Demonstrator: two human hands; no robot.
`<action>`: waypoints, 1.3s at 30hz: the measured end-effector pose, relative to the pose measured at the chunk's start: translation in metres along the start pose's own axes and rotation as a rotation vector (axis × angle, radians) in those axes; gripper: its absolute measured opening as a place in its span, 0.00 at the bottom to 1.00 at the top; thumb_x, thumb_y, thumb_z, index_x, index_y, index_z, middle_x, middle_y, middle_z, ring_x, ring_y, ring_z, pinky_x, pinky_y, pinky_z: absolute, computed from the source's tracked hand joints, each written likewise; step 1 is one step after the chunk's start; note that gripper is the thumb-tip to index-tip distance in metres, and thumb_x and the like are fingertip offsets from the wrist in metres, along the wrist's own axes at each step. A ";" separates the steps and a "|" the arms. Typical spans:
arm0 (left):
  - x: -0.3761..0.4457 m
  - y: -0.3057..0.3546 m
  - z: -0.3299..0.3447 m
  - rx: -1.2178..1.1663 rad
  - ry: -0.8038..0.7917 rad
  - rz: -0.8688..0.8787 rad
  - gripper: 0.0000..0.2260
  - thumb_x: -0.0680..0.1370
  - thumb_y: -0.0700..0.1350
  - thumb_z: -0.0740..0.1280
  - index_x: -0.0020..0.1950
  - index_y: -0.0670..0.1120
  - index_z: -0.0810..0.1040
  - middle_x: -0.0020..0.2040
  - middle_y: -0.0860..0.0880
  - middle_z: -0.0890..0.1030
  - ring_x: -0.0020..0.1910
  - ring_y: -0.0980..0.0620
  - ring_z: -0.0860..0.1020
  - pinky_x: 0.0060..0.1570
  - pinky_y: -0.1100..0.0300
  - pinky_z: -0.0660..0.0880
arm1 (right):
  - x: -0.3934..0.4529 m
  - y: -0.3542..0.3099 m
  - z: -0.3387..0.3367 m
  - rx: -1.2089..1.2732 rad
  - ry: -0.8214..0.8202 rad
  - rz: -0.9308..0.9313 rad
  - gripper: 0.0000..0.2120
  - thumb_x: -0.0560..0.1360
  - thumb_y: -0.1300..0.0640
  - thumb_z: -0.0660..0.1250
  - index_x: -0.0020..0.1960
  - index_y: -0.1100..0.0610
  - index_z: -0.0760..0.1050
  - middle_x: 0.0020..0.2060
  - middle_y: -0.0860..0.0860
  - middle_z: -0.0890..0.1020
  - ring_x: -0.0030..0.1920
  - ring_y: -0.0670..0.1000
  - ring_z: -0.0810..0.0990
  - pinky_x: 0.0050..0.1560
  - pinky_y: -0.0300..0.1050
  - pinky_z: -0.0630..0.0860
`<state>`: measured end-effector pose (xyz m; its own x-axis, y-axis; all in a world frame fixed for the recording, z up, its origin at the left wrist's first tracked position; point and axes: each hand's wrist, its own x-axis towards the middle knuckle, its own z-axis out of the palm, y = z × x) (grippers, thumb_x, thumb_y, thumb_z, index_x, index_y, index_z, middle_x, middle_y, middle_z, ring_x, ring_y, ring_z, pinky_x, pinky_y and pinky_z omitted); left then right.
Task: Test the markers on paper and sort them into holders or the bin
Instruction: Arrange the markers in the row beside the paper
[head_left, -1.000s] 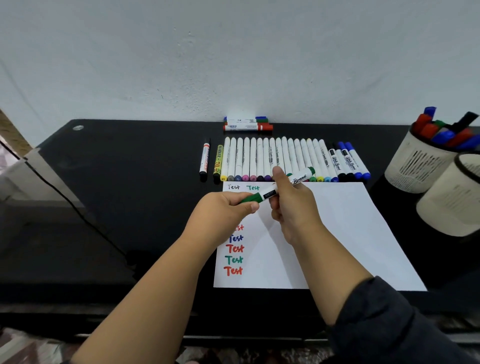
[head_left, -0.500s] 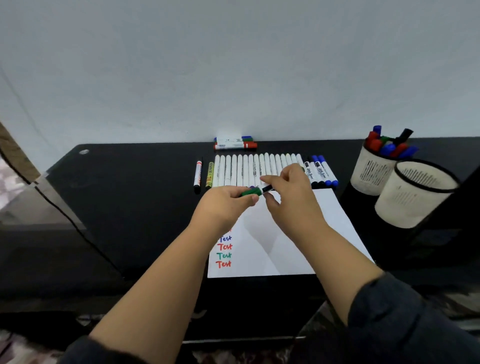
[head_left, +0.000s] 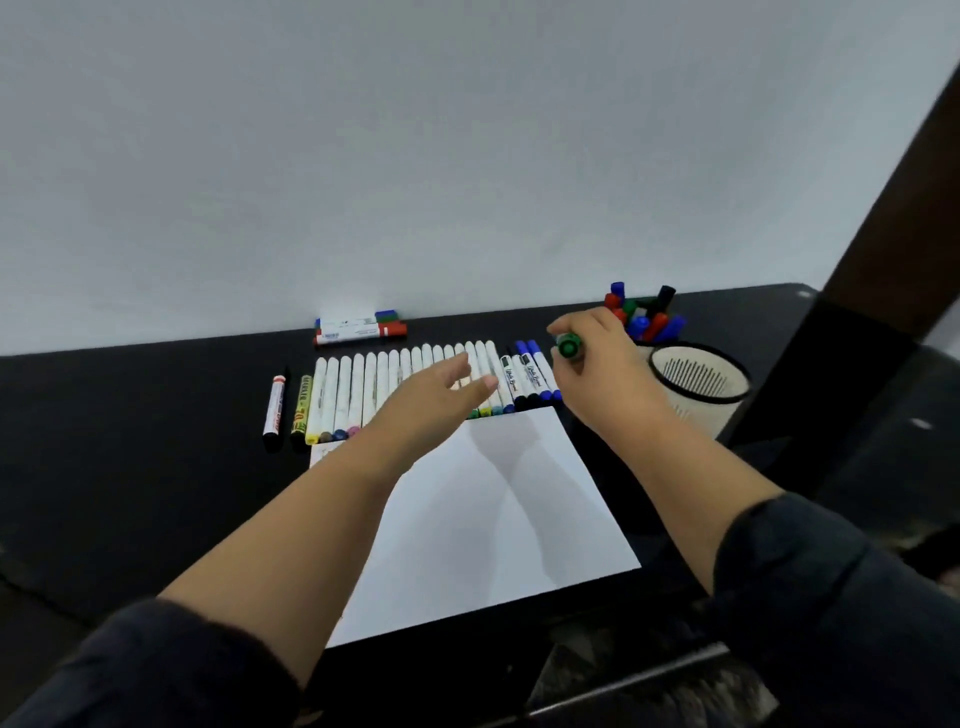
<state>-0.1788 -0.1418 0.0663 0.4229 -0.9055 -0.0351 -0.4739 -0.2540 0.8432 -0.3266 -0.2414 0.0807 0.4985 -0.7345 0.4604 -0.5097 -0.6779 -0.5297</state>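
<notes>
My right hand (head_left: 602, 364) grips a green-capped marker (head_left: 569, 346), its cap end facing me, just left of the two holders. My left hand (head_left: 441, 395) hovers with straight fingers over the long row of white markers (head_left: 363, 389) and holds nothing. The white paper (head_left: 493, 519) lies in front of the row, its written column hidden under my left forearm. The far mesh holder (head_left: 644, 340) is full of red, blue, green and black markers. A nearer mesh holder (head_left: 696, 379) stands beside it.
A red marker (head_left: 274, 405) and a yellow-labelled marker (head_left: 300, 410) lie left of the row. A small stack of markers (head_left: 358, 328) rests against the wall. A dark post (head_left: 883, 218) rises at the right of the black table (head_left: 130, 441).
My left hand let go of the green marker and opened over the row. My right hand carried the capped marker right, toward the holders. The camera tilted up.
</notes>
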 end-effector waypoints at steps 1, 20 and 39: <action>0.010 0.000 0.007 0.041 -0.008 -0.007 0.27 0.78 0.58 0.61 0.75 0.52 0.60 0.73 0.55 0.66 0.70 0.54 0.65 0.64 0.58 0.61 | 0.003 0.008 -0.005 0.019 0.012 0.023 0.13 0.76 0.63 0.64 0.61 0.56 0.74 0.59 0.50 0.72 0.49 0.48 0.76 0.51 0.38 0.72; 0.107 -0.059 0.079 0.861 -0.059 0.047 0.31 0.81 0.59 0.48 0.77 0.44 0.44 0.78 0.46 0.43 0.76 0.50 0.43 0.73 0.55 0.43 | 0.062 0.083 -0.040 -0.122 -0.153 0.274 0.08 0.78 0.57 0.60 0.56 0.57 0.72 0.46 0.51 0.77 0.46 0.51 0.76 0.45 0.43 0.70; 0.108 -0.071 0.085 0.850 0.050 0.082 0.30 0.80 0.60 0.49 0.78 0.47 0.48 0.78 0.50 0.46 0.76 0.53 0.44 0.73 0.57 0.42 | 0.078 0.089 -0.031 -0.293 -0.210 0.237 0.14 0.79 0.53 0.61 0.61 0.59 0.70 0.51 0.55 0.78 0.49 0.53 0.76 0.46 0.45 0.72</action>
<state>-0.1651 -0.2508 -0.0432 0.3863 -0.9211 0.0490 -0.9143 -0.3754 0.1521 -0.3549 -0.3594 0.0915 0.4606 -0.8694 0.1791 -0.7895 -0.4935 -0.3649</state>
